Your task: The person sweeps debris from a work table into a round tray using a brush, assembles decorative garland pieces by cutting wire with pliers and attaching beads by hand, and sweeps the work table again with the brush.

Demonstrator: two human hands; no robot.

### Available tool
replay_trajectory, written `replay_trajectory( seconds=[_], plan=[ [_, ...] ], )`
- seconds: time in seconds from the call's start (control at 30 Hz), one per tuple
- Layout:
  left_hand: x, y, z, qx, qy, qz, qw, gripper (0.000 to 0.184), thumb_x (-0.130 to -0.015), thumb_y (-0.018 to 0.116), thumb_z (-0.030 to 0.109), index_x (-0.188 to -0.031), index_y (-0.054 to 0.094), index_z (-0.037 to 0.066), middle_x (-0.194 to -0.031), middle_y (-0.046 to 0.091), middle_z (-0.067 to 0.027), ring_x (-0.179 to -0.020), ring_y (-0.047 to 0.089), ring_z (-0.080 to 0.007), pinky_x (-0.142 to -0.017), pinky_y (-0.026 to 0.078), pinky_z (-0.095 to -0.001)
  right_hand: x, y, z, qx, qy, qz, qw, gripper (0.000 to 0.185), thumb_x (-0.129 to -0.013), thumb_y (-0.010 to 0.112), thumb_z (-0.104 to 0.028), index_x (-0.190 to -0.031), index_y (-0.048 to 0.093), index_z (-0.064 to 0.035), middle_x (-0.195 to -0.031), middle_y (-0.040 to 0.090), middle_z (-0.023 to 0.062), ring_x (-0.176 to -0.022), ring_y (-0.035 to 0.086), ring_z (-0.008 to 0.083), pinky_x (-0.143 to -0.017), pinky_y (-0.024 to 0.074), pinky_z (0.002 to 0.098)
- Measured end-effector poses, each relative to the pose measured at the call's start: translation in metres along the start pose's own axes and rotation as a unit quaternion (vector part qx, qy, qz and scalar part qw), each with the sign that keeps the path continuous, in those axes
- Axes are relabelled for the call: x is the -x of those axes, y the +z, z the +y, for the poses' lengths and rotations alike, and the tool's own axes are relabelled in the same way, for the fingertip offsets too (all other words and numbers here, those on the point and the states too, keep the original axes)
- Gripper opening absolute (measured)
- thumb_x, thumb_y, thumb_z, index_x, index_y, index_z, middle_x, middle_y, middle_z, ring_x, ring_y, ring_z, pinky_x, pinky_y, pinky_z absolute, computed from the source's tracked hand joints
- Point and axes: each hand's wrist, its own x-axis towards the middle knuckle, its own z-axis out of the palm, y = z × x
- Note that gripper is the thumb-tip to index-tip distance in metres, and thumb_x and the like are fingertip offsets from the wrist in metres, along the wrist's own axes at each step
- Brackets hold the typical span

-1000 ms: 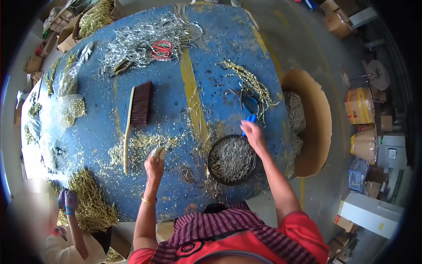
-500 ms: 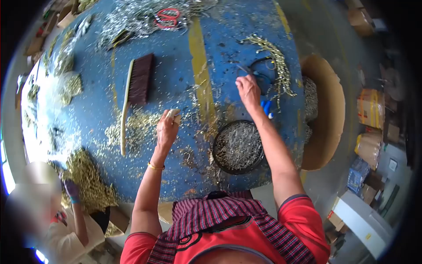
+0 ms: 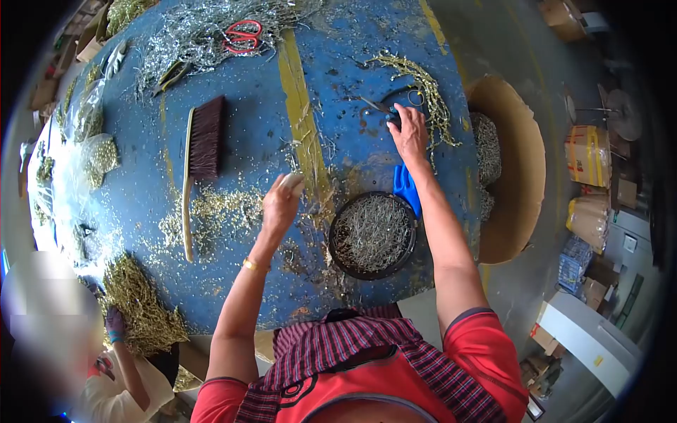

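Observation:
My left hand (image 3: 280,201) is closed around a small pale wad (image 3: 293,184), perhaps cloth, above the glittery scraps left of the yellow stripe. At the right of the table, my right hand (image 3: 410,134) has its fingers bent over the handle of a dark-handled tool with a pointed metal blade (image 3: 374,105). The blade points up and left; my fingers partly hide the handle. Beyond that hand curves a bundle of gold tinsel strands (image 3: 438,106). A round black tray (image 3: 333,247) of silvery clippings stands below, with a blue glove-like piece (image 3: 405,187) at its upper right.
A wooden-handled brush (image 3: 204,141) lies at left. Red-handled scissors (image 3: 243,37) rest on silver tinsel at the back, near pliers-like tool (image 3: 171,75). At lower left, a co-worker's gloved hand (image 3: 114,321) touches a gold heap (image 3: 141,303). A cardboard container (image 3: 518,169) stands beyond the right edge.
My right hand has moved right and slightly away from me, over the tool's dark handle. My left hand has shifted slightly right, still holding the pale wad. The view has shifted a little.

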Motion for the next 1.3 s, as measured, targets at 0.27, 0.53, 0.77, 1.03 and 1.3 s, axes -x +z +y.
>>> replay_trajectory(
  seconds=[0.27, 0.53, 0.77, 1.03, 1.3],
  plan=[
    [-0.131, 0.108, 0.038, 0.058, 0.088, 0.121, 0.987, 0.016, -0.079, 0.058, 0.007, -0.095, 0.059, 0.008, -0.087, 0.058, -0.0150, -0.077, 0.058, -0.0348, -0.067, 0.048, -0.0406, -0.002, 0.001, -0.040, -0.101, -0.059, 0.018, 0.993, 0.040, -0.072, 0.068, -0.010, -0.109, 0.054, -0.0082, -0.099, 0.052, 0.0105, -0.092, 0.053, 0.0279, -0.078, 0.0442, 0.0375],
    [-0.018, 0.020, 0.008, 0.379, -0.140, 0.079, 0.911, 0.018, -0.084, 0.056, 0.004, -0.100, 0.060, -0.001, -0.088, 0.063, -0.0062, -0.074, 0.060, -0.0116, -0.064, 0.048, -0.0237, -0.014, 0.060, -0.062, -0.151, -0.079, 0.031, 0.985, 0.019, -0.077, 0.063, -0.010, -0.096, 0.062, -0.0062, -0.087, 0.057, 0.0123, -0.083, 0.056, 0.0273, -0.073, 0.0460, 0.0356],
    [0.119, -0.061, -0.026, 0.167, -0.252, 0.071, 0.951, 0.018, -0.084, 0.057, 0.005, -0.101, 0.060, 0.001, -0.092, 0.063, -0.0060, -0.077, 0.060, -0.0126, -0.066, 0.049, -0.0250, 0.012, 0.017, -0.111, -0.492, 0.269, -0.074, 0.825, 0.019, -0.085, 0.061, -0.023, -0.089, 0.064, -0.0045, -0.068, 0.057, 0.0006, -0.060, 0.053, 0.0083, -0.055, 0.0434, 0.0215],
    [0.089, 0.008, 0.009, -0.010, -0.046, -0.017, 0.999, 0.016, -0.079, 0.060, 0.011, -0.095, 0.062, 0.008, -0.092, 0.058, -0.0086, -0.079, 0.059, -0.0271, -0.066, 0.050, -0.0341, 0.138, -0.035, -0.163, -0.747, 0.483, -0.211, 0.404, 0.020, -0.086, 0.059, -0.018, -0.104, 0.059, -0.0090, -0.092, 0.062, 0.0015, -0.083, 0.059, 0.0098, -0.070, 0.0502, 0.0236],
    [0.077, 0.014, 0.011, 0.140, -0.084, 0.053, 0.985, 0.022, -0.074, 0.064, 0.002, -0.094, 0.060, 0.007, -0.084, 0.060, -0.0045, -0.076, 0.060, -0.0166, -0.066, 0.049, -0.0281, 0.141, -0.063, -0.177, -0.793, 0.446, -0.190, 0.370, 0.022, -0.086, 0.059, -0.016, -0.108, 0.059, -0.0094, -0.095, 0.062, 0.0020, -0.085, 0.060, 0.0099, -0.070, 0.0504, 0.0234]
  ],
)
